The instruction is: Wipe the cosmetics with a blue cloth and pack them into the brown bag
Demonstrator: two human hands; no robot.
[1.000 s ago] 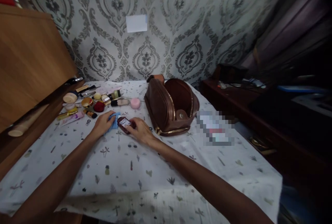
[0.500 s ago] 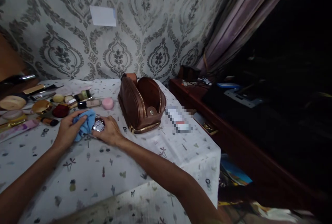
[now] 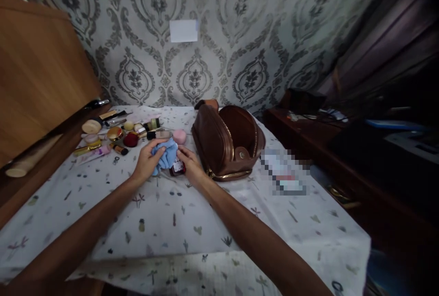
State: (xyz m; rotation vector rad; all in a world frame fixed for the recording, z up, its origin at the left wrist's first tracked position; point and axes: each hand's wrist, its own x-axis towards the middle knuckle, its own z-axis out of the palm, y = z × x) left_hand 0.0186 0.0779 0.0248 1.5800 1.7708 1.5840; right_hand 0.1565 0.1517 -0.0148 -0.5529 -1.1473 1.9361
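Largest before us is the surface (image 3: 137, 245), spread across the lower frame under a white cover (image 3: 109, 218) printed with small plants and fruit. Right of centre we see a brown bag (image 3: 214, 138), smooth and leathery, gaping open with gold-toned zip teeth along its edges and a round stud on its front tab. Left of centre lies a loose cluster of cosmetics (image 3: 131, 139) in red, gold, yellow, pink and black. In the middle of the frame, our left hand (image 3: 147, 161) is closed around a crumpled cloth, and our right hand (image 3: 191, 162) grips a bottle, fingers near its upper part. The cloth (image 3: 165, 155) is light blue, soft and bunched into folds, pressed against the bottle. The bottle (image 3: 177, 169), just left of our right fingertips, is dark red and glossy, with a pale label densely marked in dark print; its upper end is hidden by cloth and fingers, and we cannot tell whether its base touches the surface. Smallest, just behind the cloth, sits a pink rounded pot (image 3: 179, 136).
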